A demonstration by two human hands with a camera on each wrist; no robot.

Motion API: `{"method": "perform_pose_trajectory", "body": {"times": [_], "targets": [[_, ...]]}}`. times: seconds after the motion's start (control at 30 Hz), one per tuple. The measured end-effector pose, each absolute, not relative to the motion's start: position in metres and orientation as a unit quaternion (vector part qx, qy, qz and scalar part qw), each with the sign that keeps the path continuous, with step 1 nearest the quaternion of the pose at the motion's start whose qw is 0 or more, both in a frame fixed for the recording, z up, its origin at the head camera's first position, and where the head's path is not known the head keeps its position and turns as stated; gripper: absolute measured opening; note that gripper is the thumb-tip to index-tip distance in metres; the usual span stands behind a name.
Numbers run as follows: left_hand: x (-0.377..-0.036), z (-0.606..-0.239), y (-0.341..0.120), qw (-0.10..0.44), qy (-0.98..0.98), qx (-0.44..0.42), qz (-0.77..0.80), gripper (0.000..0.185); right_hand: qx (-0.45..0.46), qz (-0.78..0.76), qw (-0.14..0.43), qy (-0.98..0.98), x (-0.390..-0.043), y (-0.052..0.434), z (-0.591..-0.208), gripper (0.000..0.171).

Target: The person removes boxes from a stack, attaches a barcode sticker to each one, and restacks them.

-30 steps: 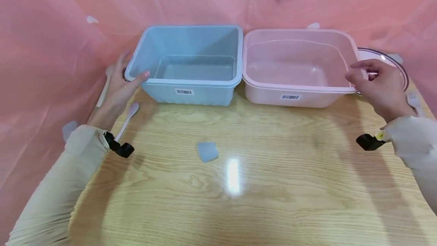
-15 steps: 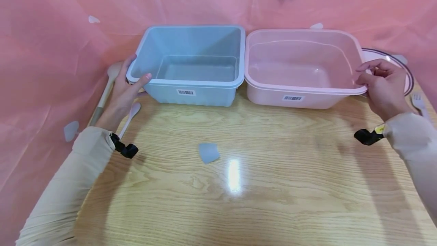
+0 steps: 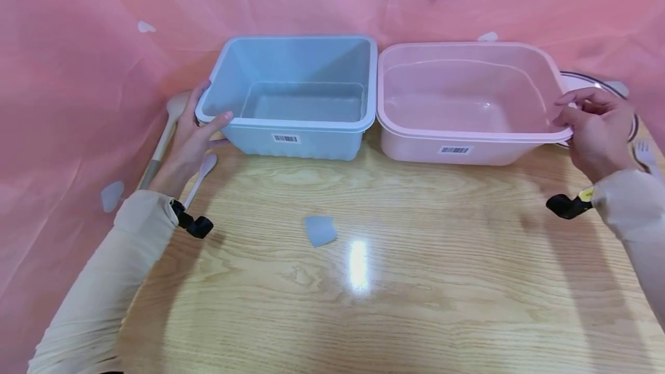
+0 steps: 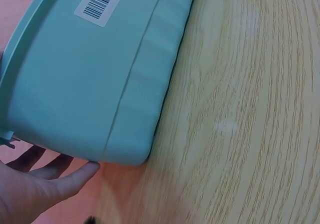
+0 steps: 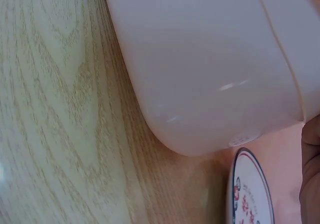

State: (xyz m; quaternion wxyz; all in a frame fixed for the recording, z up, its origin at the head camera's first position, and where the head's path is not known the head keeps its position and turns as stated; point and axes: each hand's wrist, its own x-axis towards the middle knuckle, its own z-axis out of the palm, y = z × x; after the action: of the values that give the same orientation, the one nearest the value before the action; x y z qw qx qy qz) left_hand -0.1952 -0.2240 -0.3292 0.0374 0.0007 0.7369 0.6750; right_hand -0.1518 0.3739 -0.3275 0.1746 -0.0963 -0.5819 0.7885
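**Two-Handed Grip on Paired Tubs: Handling Notes**

Pink sheeting enclosed the wooden table (image 3: pixel 363 305) on three sides.

Head view: the left hand (image 3: pixel 193 134) held the near-left corner of the blue tub (image 3: pixel 296 94), thumb curled over the rim and fingers tucked behind the outer wall. The right hand (image 3: pixel 597 126) pinched the near-right rim of the pink tub (image 3: pixel 467 103), fingertips closed over the lip. Both tubs stood upright and empty, their inner rims touching, barcode labels facing the person. Outside the left fingers lay a wooden-handled spoon (image 3: pixel 161 143); under the left wrist lay a white spoon (image 3: pixel 200 172). Beyond the right fingers sat a round plate (image 3: pixel 623 97), with a white fork (image 3: pixel 646 157) just beside the right wrist. A small blue scrap (image 3: pixel 319 229) lay well short of both hands.

Left wrist view: the blue tub's (image 4: pixel 90 84) base corner sat flat on the table, one finger (image 4: pixel 70 176) extended beneath the rim. The remaining fingers were hidden, so the grip could not be fully confirmed here.

Right wrist view: the pink tub's (image 5: pixel 200 59) rounded corner rested on the table, the plate (image 5: pixel 250 194) just beside it. Only the hand's edge showed; finger state could not be determined here.

Judged technique: equal force on both rims should keep the tubs abutted; any movement should be level, since one-corner holds may tilt the tubs, and should avoid the plate and the spoons.
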Motion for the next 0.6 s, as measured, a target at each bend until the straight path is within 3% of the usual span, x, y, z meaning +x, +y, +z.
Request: {"method": "perform_pose_trajectory", "body": {"times": [0.6], "targets": [[-0.196, -0.331, -0.226, 0.034, 0.737, -0.006, 0.675, 0.076, -0.068, 0.844, 0.22, -0.484, -0.144, 0.373, -0.296, 0.033]]}}
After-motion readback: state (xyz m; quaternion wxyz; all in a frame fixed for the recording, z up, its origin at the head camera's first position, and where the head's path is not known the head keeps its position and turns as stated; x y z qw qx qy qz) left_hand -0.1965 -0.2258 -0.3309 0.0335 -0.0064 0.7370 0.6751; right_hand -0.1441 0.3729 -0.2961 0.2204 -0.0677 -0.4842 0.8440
